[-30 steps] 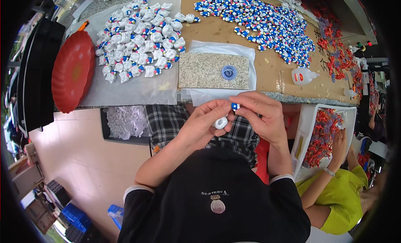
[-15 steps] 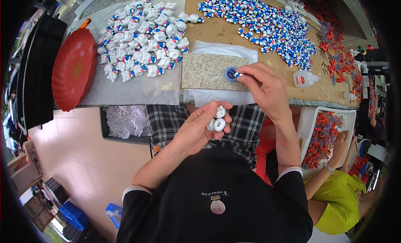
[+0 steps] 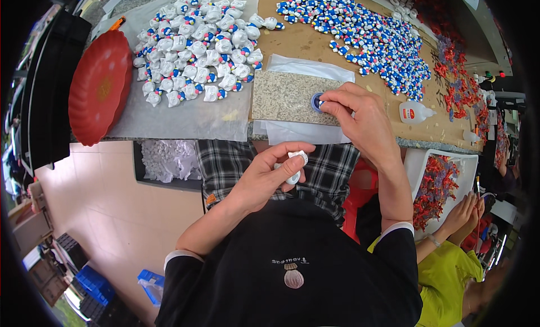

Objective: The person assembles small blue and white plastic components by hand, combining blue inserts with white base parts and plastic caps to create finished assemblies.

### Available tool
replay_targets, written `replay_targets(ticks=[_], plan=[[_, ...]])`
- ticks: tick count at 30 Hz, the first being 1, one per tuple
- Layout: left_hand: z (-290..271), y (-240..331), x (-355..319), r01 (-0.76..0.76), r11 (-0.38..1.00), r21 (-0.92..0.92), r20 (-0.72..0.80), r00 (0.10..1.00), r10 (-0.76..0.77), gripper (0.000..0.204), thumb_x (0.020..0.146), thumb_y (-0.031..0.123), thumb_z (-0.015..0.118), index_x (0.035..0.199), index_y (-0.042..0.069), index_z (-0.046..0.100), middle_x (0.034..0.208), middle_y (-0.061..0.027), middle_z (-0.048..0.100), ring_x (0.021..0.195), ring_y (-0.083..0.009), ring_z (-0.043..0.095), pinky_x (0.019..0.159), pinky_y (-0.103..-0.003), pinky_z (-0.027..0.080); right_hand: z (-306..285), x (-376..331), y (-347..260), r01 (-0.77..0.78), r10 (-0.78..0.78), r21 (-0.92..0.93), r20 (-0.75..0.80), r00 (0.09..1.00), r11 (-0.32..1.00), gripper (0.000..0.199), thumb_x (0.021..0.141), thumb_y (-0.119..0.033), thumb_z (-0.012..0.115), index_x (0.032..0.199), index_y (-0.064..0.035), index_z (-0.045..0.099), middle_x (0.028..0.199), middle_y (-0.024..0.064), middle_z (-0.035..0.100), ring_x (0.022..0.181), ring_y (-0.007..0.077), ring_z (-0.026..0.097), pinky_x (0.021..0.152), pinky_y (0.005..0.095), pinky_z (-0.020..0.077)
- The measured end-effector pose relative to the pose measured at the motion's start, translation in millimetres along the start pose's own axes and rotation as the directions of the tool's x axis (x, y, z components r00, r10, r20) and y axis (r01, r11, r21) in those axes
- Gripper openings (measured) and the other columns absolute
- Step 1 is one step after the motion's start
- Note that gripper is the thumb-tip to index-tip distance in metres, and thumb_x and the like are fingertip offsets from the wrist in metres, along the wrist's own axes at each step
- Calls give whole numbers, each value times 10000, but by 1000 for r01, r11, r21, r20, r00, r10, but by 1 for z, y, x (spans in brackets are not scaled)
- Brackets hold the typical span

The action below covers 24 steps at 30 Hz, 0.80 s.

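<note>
Small white figurine heads (image 3: 293,177) rest in my left hand (image 3: 263,176), its thumb and fingers closed round them above my lap. My right hand (image 3: 363,118) pinches a small blue-and-white piece, mostly hidden by the fingertips, at a shallow blue-rimmed cup (image 3: 315,101). That cup sits at the right end of a speckled stone slab (image 3: 284,96). White sheets (image 3: 309,68) stick out from under the slab. To the left lies a pile of white-headed figurines with blue bodies (image 3: 197,54); beyond the slab spread many small blue-and-white bodies (image 3: 360,37).
A red scalloped tray (image 3: 101,88) leans at the table's left edge. A white squeeze bottle (image 3: 415,112) lies right of my right hand. Below the table are a dark bin of white pieces (image 3: 169,161) and a white tub of red pieces (image 3: 416,172), beside a co-worker's hands (image 3: 464,214).
My left hand has turned, and its thumb now lies across the white heads. The piece in my right hand has dipped into the cup. The co-worker's hands have come together, away from the tub.
</note>
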State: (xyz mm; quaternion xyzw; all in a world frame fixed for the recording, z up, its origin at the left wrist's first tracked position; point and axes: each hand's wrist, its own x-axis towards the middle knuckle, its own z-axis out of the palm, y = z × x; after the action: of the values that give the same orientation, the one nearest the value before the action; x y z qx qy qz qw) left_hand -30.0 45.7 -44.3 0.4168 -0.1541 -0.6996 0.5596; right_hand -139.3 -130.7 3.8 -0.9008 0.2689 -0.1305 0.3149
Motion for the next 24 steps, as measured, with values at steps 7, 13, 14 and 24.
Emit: replay_targets(ticks=[7,13,14,24], plan=[[-2,1,-2,-60,982,-177,-21,998,57,323,911,275,520,1148,56,517,919,-70,584,712,-78,559,510,-169,380,0,2,-2,29,-29,-1,19,999,1000,113,788,-67,610,871,-1,651,755,83,595,682,183,577,591,284,428],[1,2,3,-138,949,-284,-74,990,122,289,901,226,540,1128,48,522,990,-91,596,719,-88,564,497,-174,365,5,-20,0,-168,206,550,-8,978,818,119,804,-76,631,881,13,651,785,42,614,686,91,554,607,229,423],[0,-1,5,-183,930,-319,-88,983,164,286,894,213,553,1122,44,523,995,-88,598,719,-88,562,496,-177,359,5,-25,-3,-206,230,643,48,972,737,122,811,-70,632,890,21,648,798,32,613,711,75,549,616,215,421],[1,-12,14,-238,895,-376,-116,971,210,254,848,134,616,1069,36,542,873,-48,600,706,-82,549,499,-178,352,23,-44,-20,-166,211,768,41,977,619,104,800,-43,642,886,15,650,785,41,603,670,62,563,580,191,422]])
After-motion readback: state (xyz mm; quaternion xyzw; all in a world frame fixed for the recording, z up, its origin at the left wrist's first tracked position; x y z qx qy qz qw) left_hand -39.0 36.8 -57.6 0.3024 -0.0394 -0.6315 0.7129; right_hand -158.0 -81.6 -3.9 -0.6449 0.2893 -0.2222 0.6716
